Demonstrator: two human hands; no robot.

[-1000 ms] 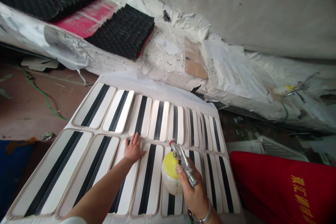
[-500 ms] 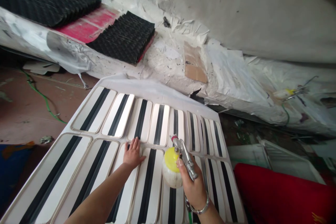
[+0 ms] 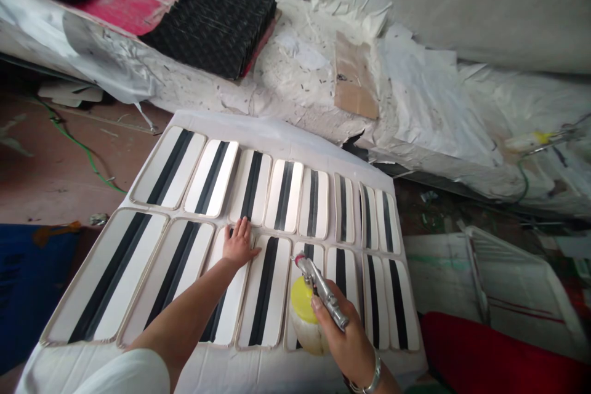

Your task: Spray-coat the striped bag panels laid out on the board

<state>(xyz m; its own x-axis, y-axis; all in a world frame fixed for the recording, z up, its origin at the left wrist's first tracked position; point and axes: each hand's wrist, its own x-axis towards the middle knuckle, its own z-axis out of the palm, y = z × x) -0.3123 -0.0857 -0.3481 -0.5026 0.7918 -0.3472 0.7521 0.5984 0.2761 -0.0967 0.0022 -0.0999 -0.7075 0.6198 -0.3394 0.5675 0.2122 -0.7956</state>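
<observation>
My right hand (image 3: 347, 332) grips a metal spray gun (image 3: 323, 290) with a yellow-lidded, whitish cup (image 3: 305, 314) beside it. The nozzle points away over the panels. My left hand (image 3: 239, 244) lies with fingers spread on the upper end of a front-row panel (image 3: 236, 301), its fingertips reaching the back row. Flat white panels with rounded corners and a black stripe down the middle lie in two rows, such as this large one (image 3: 133, 283) at the left. White sheeting covers the table (image 3: 258, 126) beneath them.
Beyond the table runs a sheet-covered ledge with stacked black quilted pieces (image 3: 221, 18) and a cardboard piece (image 3: 353, 77). Another spray gun (image 3: 549, 135) rests at the right. A green hose (image 3: 87, 154) crosses the floor. A blue container (image 3: 28, 295) and red item (image 3: 489, 351) flank the table.
The view has tilted down, showing more of the table's near edge. The spray gun has come slightly nearer and lower over the front row. My left hand stays on the same panel.
</observation>
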